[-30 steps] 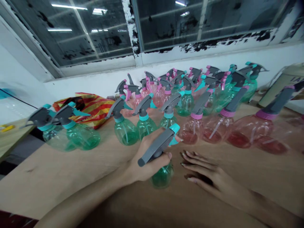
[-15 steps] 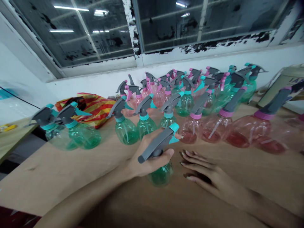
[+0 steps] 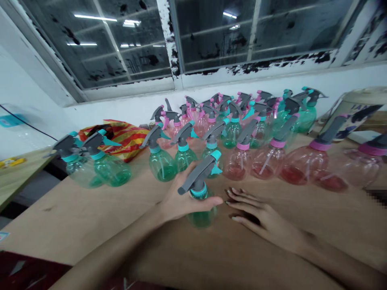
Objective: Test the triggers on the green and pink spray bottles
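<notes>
My left hand (image 3: pixel 184 201) is wrapped around a green spray bottle (image 3: pixel 202 215) with a grey head and turquoise collar and nozzle, upright on the table. The thumb lies across the bottle's front below the collar; the other fingers are mostly hidden behind it. To the right of the bottle, my right hand (image 3: pixel 263 221) rests palm down on the wood, fingers stretched out, holding nothing. Just behind stands a row of green spray bottles (image 3: pixel 163 165) and pink spray bottles (image 3: pixel 237 165). Two more green bottles (image 3: pixel 111 169) are at the left.
More pink and green bottles (image 3: pixel 232 133) crowd the back of the wooden table (image 3: pixel 60 217) by the wall. A red and yellow striped bag (image 3: pixel 130 139) lies behind the left pair. At the right back stands a printed beige container (image 3: pixel 347 104). A window is above.
My left hand has slid down from the bottle's neck, so the turquoise collar now shows above the thumb. My right hand stays flat on the table. The view has shifted slightly.
</notes>
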Demonstrator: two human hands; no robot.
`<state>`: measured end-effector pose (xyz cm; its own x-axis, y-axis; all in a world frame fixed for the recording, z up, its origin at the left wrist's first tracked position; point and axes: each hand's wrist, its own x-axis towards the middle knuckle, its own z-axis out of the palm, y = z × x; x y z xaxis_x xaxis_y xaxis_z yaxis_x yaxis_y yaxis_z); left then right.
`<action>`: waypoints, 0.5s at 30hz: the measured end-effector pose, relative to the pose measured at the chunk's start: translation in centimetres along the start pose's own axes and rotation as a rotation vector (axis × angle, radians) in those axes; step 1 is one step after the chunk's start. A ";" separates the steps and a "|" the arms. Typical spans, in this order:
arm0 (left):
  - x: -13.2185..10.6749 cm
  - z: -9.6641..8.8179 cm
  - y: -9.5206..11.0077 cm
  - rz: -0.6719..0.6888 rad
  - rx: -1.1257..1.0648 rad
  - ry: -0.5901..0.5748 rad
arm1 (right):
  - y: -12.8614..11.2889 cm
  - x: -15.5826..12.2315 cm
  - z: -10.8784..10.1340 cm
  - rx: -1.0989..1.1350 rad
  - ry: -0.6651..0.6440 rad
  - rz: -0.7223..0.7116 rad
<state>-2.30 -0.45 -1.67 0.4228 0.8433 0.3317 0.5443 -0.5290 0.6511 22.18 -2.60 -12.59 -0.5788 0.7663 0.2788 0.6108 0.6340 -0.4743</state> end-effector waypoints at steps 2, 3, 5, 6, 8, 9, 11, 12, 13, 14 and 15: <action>-0.2 -0.2 0.1 0.029 0.028 -0.010 | 0.0 0.1 0.0 0.006 0.006 -0.004; -0.4 -0.3 0.2 0.041 0.045 -0.011 | -0.1 0.1 0.0 0.011 0.011 -0.006; -0.9 -0.4 0.1 0.047 0.084 -0.001 | -0.1 0.2 0.0 0.016 0.025 -0.010; -1.2 -0.4 0.0 0.041 0.109 0.002 | -0.1 0.2 0.0 0.017 0.031 -0.012; -2.0 -0.3 -0.2 0.012 0.152 -0.001 | 0.0 0.2 0.1 0.022 0.045 -0.020; -2.3 -0.2 -0.3 -0.010 0.164 -0.001 | 0.1 0.2 0.2 0.025 0.054 -0.025; -3.1 -0.1 -0.4 -0.056 0.173 0.009 | 0.3 0.2 0.3 0.032 0.068 -0.034; -3.5 -0.1 -0.4 -0.069 0.175 0.020 | 0.3 0.2 0.3 0.033 0.072 -0.036; -3.9 -0.3 -0.3 -0.077 0.188 0.034 | 0.4 0.2 0.3 0.030 0.072 -0.036; -4.3 -0.6 -0.1 -0.079 0.219 0.056 | 0.4 0.3 0.3 0.025 0.070 -0.033; -4.7 -1.0 0.1 -0.081 0.269 0.076 | 0.3 0.3 0.2 0.017 0.062 -0.028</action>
<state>-4.91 -4.39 -2.47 0.3199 0.8833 0.3428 0.7509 -0.4570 0.4768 22.10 -2.22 -12.84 -0.5609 0.7534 0.3432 0.5849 0.6540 -0.4799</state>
